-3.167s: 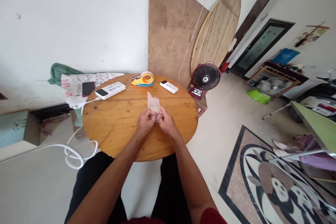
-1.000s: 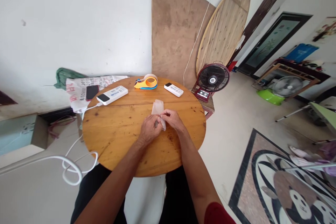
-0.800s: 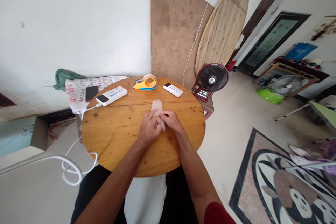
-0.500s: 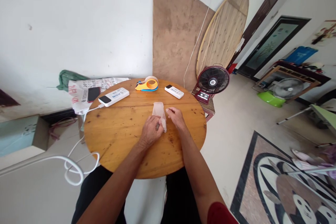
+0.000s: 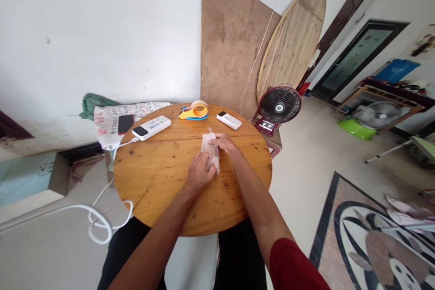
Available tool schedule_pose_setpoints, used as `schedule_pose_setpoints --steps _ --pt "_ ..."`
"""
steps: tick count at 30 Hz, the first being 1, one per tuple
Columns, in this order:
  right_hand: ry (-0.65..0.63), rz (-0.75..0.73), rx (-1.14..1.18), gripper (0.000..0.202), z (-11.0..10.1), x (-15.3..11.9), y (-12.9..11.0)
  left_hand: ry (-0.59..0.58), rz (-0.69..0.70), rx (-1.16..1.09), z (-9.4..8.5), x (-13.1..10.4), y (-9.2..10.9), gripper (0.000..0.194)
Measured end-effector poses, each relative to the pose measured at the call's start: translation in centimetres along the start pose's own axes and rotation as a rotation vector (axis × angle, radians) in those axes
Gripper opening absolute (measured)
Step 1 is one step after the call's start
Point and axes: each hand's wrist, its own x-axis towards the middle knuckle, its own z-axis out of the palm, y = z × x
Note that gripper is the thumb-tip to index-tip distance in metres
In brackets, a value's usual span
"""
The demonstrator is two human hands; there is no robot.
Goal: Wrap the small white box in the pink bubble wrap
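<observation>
A translucent, pale plastic pouch [image 5: 208,143], crinkled like bubble wrap, lies on the round wooden table [image 5: 159,181] in front of me. My left hand [image 5: 200,173] is on its near part, fingers curled and thumb pressed against the plastic. At its far right edge, my right hand [image 5: 224,141] grips the plastic between thumb and fingers. Whether anything sits inside the pouch I cannot tell. Beyond it stands an orange and blue tape dispenser [image 5: 197,111] holding a roll of tape.
On the table are a white power bank [image 5: 152,128] with a cable [image 5: 125,145] at left and a smaller white device [image 5: 229,120] at right. A dark phone [image 5: 125,124] rests on a printed sack [image 5: 108,132]. A fan [image 5: 279,106] stands right of the table.
My right hand has moved in from beside the pouch and taken hold of its far right part. The pouch looks shorter and more folded. The view has shifted slightly.
</observation>
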Motion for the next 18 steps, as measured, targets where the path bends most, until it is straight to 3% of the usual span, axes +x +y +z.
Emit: schedule_pose_setpoints --steps 4,12,18 --pt "0.020 -0.137 0.119 0.027 -0.3 -1.9 -0.4 -0.010 0.026 0.060 -0.2 0.1 0.1 0.020" --pt "0.054 -0.352 0.019 0.023 0.1 -8.3 -0.4 0.050 -0.020 0.159 -0.5 -0.2 0.0 0.016" --pt "0.150 -0.432 -0.255 0.014 1.2 -12.2 0.8 0.085 -0.159 0.056 -0.5 -0.3 -0.7 0.042"
